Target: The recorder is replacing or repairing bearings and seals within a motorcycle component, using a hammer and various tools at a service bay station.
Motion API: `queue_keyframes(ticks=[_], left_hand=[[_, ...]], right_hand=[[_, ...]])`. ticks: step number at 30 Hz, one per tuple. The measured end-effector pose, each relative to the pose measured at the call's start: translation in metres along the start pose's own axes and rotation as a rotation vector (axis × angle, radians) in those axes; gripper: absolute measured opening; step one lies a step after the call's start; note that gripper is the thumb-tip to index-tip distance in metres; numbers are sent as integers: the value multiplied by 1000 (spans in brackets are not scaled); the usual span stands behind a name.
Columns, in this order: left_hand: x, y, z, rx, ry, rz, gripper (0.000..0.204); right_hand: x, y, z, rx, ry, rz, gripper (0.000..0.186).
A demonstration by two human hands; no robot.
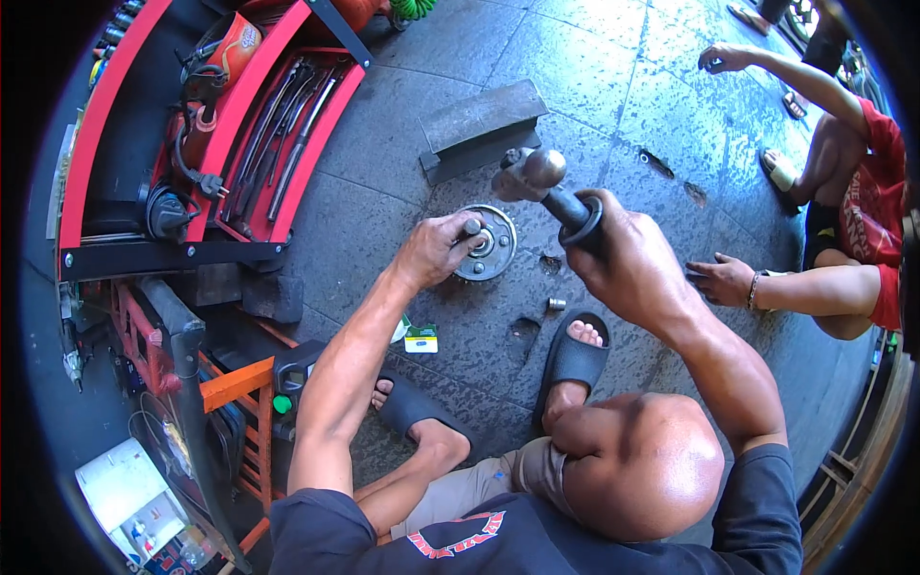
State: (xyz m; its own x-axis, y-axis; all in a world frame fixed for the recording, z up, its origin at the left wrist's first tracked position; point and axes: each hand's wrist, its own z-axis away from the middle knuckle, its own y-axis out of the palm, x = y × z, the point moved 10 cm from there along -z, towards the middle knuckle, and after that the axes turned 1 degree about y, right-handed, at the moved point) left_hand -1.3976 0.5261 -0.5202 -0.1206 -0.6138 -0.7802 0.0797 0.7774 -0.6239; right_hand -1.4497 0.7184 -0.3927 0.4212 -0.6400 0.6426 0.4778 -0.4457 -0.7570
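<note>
A round toothed metal part (pixel 491 247) lies flat on the grey stone floor in front of me. My left hand (pixel 436 251) grips a short dark punch standing on the part's hub. My right hand (pixel 628 259) is closed around the black handle of a hammer (pixel 537 177), whose steel head is raised above the part. I am squatting, with my feet in dark sandals (pixel 573 359) just below the work.
A dark steel block (pixel 479 125) lies beyond the toothed part. A red tool drawer (pixel 278 134) with wrenches and a power tool stands at the left. Small packet (pixel 420 339) and a small metal piece (pixel 556 304) lie on the floor. Another person (pixel 853 211) sits at the right.
</note>
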Motion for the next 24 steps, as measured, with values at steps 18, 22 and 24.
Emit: queue_keyframes(ticks=[18, 22, 24], left_hand=[[3, 3, -4, 52, -27, -95, 24], [15, 9, -2, 37, 19, -56, 23], [-1, 3, 1, -22, 222, -91, 29]], right_hand=[[19, 2, -5, 135, 59, -15, 53], [52, -22, 6, -49, -189, -143, 54], [40, 8, 0, 64, -70, -54, 54]])
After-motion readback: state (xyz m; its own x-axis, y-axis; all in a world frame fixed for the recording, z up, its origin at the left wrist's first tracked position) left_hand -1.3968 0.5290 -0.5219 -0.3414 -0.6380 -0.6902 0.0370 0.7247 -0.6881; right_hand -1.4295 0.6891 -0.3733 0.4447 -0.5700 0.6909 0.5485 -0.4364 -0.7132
